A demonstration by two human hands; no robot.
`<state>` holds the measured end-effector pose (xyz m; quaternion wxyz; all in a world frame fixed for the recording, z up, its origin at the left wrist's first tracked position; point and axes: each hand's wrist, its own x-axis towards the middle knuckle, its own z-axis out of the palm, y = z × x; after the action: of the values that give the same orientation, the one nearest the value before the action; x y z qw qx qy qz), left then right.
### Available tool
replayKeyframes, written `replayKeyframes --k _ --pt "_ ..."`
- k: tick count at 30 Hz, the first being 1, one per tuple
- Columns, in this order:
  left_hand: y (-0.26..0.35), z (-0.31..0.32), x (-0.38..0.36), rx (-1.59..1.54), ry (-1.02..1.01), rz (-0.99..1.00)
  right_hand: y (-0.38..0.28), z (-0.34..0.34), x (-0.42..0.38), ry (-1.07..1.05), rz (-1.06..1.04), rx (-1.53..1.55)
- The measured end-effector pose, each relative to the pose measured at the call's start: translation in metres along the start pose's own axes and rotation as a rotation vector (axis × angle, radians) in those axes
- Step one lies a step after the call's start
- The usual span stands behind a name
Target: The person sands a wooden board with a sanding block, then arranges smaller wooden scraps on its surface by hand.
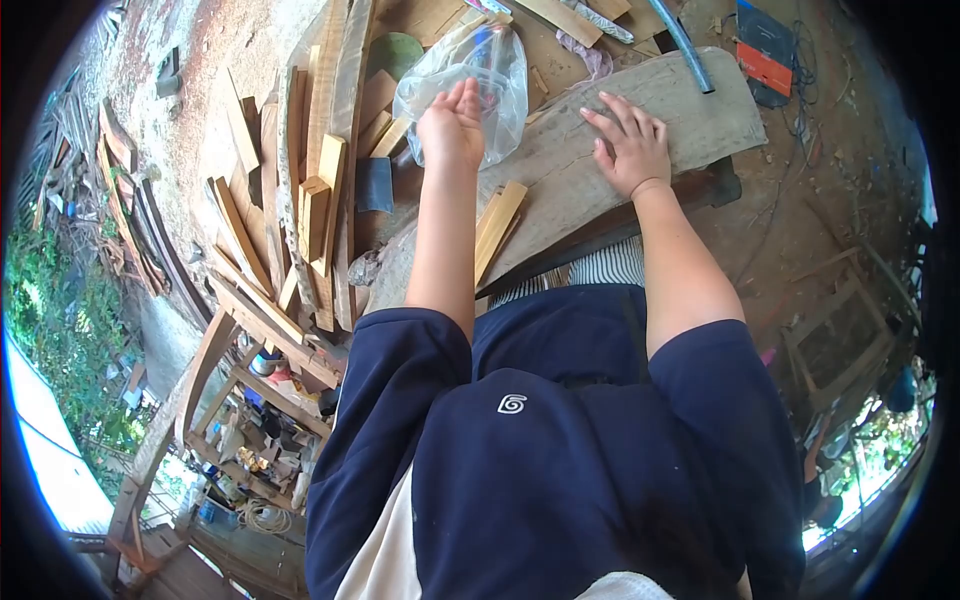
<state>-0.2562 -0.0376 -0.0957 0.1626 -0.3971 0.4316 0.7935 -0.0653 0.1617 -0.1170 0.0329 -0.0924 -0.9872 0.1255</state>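
Note:
My left hand (452, 125) is at a clear plastic bag (507, 85), its fingers curled and pressed together against the film. Inside the bag are some things with blue and red on them, too blurred to name. My right hand (632, 148) rests with fingers spread on a wide, weathered wooden plank (690, 110), holding nothing. A short light wood block (498, 232) lies on the same plank, close to my left forearm.
Many cut wood strips (318, 215) lean and lie at the left. A blue-grey pipe (685, 45) reaches over the plank's far edge. A black and orange box (765, 55) with cables lies at the far right. A wooden frame (205, 375) stands at lower left.

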Motion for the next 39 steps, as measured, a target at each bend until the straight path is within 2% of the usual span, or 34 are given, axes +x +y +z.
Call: replayKeyframes --k 1,2,3,5,6,10,12,13,15,17,19,20,21,23,24,25,27,28,29,31,32,34,35,37,38,39 --pt "-0.002 -0.002 0.005 -0.191 -0.039 -0.151 0.000 -0.001 0.000 -0.005 -0.003 0.000" --pt "-0.006 -0.005 0.008 -0.002 -0.012 -0.127 -0.001 -0.001 0.001 -0.007 -0.007 0.000" --pt "-0.005 -0.004 0.004 0.007 -0.017 -0.125 -0.001 -0.001 0.001 -0.001 0.001 0.004" --pt "-0.003 -0.005 -0.011 0.443 0.265 0.091 0.000 0.001 0.001 0.013 -0.008 0.033" --pt "0.001 -0.006 -0.019 0.408 0.157 0.084 -0.001 0.000 0.002 0.019 0.005 0.036" --pt "-0.003 -0.009 -0.006 0.475 0.057 0.110 0.000 -0.002 0.000 0.011 -0.001 0.049" --pt "0.000 0.004 -0.005 0.158 -0.417 0.013 0.000 -0.002 0.000 0.000 -0.006 0.048" --pt "0.001 0.014 -0.007 0.163 -0.421 0.010 0.000 -0.001 0.001 0.007 -0.011 0.051" --pt "0.000 0.026 -0.008 -0.230 -0.476 -0.121 -0.001 -0.002 0.001 0.013 -0.010 0.057" --pt "-0.010 0.020 0.010 -0.264 -0.490 -0.162 -0.003 -0.005 0.002 0.013 0.007 0.056" --pt "-0.013 0.032 -0.008 0.442 -0.259 -0.034 -0.003 -0.005 0.003 0.018 0.007 0.057" --pt "-0.017 0.039 -0.023 0.686 -0.230 0.076 -0.003 -0.005 0.003 0.019 0.005 0.058" --pt "-0.022 0.037 -0.020 0.688 -0.235 0.072 -0.003 -0.005 0.003 0.019 0.010 0.054" --pt "-0.040 0.017 0.006 1.622 -0.319 1.028 -0.003 -0.007 0.002 0.014 0.012 0.069" --pt "-0.043 0.004 0.055 1.775 -0.470 1.226 -0.003 -0.007 0.002 0.015 0.008 0.067" --pt "-0.044 0.012 0.047 1.769 -0.465 1.232 -0.003 -0.007 0.002 0.023 0.004 0.076" --pt "-0.052 0.024 0.034 1.476 -0.312 1.466 -0.003 -0.007 0.004 0.036 -0.004 0.085" --pt "-0.049 0.023 0.037 1.632 -0.372 1.538 -0.004 -0.007 0.003 0.036 -0.002 0.086" --pt "-0.047 0.024 0.039 1.629 -0.372 1.540 -0.003 -0.007 0.003 0.034 0.002 0.088" --pt "-0.046 0.022 0.040 1.683 -0.467 1.667 -0.001 -0.007 0.003 0.035 -0.002 0.087" --pt "-0.048 0.022 0.040 1.687 -0.461 1.665 -0.002 -0.007 0.003 0.036 -0.007 0.090" --pt "-0.053 0.026 0.047 1.756 -0.463 1.434 -0.002 -0.006 0.003 0.045 -0.011 0.092" --pt "-0.054 0.026 0.049 1.757 -0.452 1.440 -0.001 -0.005 0.003 0.053 -0.009 0.089" --pt "-0.050 0.035 0.033 2.124 -0.703 1.395 -0.001 -0.005 0.004 0.051 -0.012 0.090" --pt "-0.049 0.039 0.024 2.205 -0.674 1.479 -0.001 -0.006 0.004 0.044 -0.008 0.086" --pt "-0.051 0.037 0.027 2.207 -0.666 1.480 -0.002 -0.006 0.003 0.046 -0.013 0.089"
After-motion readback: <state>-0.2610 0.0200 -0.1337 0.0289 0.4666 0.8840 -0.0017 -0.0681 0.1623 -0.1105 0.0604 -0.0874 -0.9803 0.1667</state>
